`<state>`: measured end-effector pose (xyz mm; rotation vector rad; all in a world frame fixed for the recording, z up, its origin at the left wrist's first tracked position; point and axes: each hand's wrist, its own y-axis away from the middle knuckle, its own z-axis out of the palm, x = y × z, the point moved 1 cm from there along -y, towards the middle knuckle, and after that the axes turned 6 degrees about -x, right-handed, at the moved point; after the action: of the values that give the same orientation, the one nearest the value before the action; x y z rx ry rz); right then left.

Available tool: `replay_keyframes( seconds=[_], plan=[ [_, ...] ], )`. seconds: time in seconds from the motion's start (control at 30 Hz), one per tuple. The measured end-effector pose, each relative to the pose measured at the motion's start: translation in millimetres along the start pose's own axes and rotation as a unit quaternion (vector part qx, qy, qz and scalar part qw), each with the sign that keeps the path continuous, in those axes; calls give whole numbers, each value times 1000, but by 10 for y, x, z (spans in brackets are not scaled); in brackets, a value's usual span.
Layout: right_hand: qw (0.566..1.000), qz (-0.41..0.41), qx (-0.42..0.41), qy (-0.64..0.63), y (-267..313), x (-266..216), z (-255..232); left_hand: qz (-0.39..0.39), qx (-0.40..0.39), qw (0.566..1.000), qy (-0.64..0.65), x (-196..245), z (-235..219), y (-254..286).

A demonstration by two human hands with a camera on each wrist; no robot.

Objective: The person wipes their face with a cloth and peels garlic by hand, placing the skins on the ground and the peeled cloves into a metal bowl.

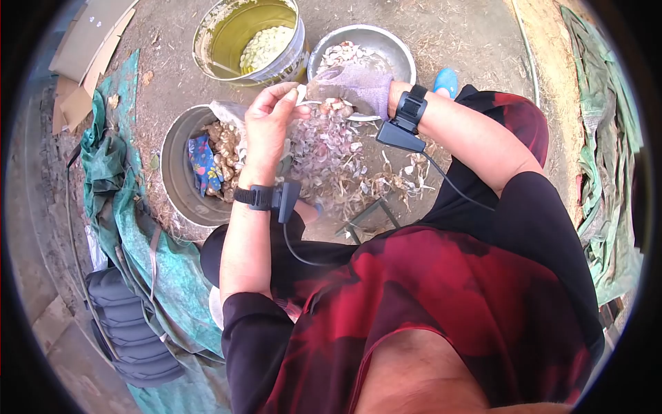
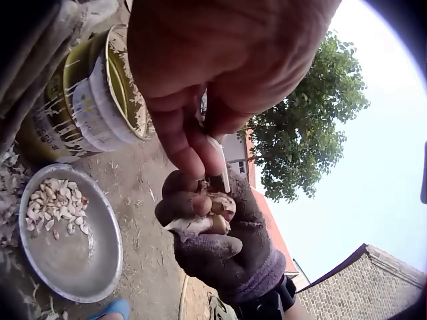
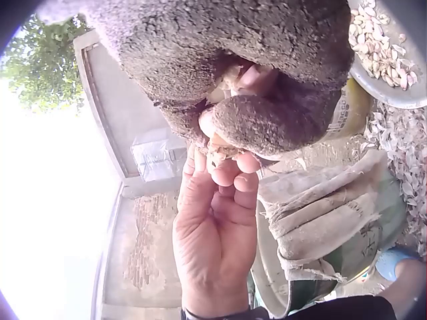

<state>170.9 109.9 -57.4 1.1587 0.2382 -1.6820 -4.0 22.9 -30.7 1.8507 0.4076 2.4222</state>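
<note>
Garlic peeling, approx mid-way by the look of it. Right hand (image 1: 355,86) in a grubby purple knit glove, fingers curled round a garlic bulb (image 2: 203,217). Bare left hand (image 1: 269,117) pinches a sliver of papery skin (image 2: 219,160) off it w/ thumb + fingertips; bulb sits between both hands, above the peel pile.

Done so far, judging: yellow bucket (image 1: 231,34) at top of the dirt ground holds pale peeled cloves; shallow metal bowl (image 1: 393,45) beside it has a thin scatter of cloves; big heap of dry pinkish-white skins (image 1: 327,155) underfoot.

Left: grey metal tub (image 1: 176,172) on the left w/ knobbly unpeeled bulbs, plenty remaining.

Textures: skins flaky, glove fuzzy + soiled, bucket smeared w/ paint, bowl dull steel.
</note>
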Motion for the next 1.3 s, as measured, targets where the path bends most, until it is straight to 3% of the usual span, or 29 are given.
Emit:
replay_keyframes(
  seconds=[0.13,0.23,0.27,0.5,0.7,0.77,0.83,0.97,1.03,1.07,1.13,1.17,1.23,1.3],
  plan=[
    [986,58,-86,-133,-11,1,-49,29,-7,999,-34,82,34,45],
    [992,59,-53,-96,119,-141,-7,26,-9,999,-35,112,61,66],
    [998,33,11,-48,175,-186,92,29,-8,999,-43,116,72,72],
    [993,72,-29,-91,152,-132,-46,58,-26,991,-115,116,119,115],
    [998,49,-27,-14,177,-148,-40,70,-36,979,-186,92,122,108],
    [987,-36,27,157,157,-118,-37,81,-46,975,-204,78,118,100],
    [983,-46,50,170,193,-150,4,93,-56,969,-221,70,135,104],
    [998,15,-25,54,158,-101,-98,100,-81,964,-233,102,161,144],
    [990,31,-104,-90,166,-86,-103,96,-98,964,-229,114,154,147],
    [990,32,-104,-91,175,-76,-93,58,-89,980,-171,115,143,159],
    [992,47,18,119,187,-111,-80,23,-77,990,-112,127,120,159],
    [992,46,17,118,171,-86,-91,32,-67,996,-50,130,100,154],
    [947,-14,36,318,123,-69,-105,42,-54,998,11,142,65,156],
    [948,-13,34,318,127,-64,-151,59,-37,997,29,157,40,160]
  ],
)
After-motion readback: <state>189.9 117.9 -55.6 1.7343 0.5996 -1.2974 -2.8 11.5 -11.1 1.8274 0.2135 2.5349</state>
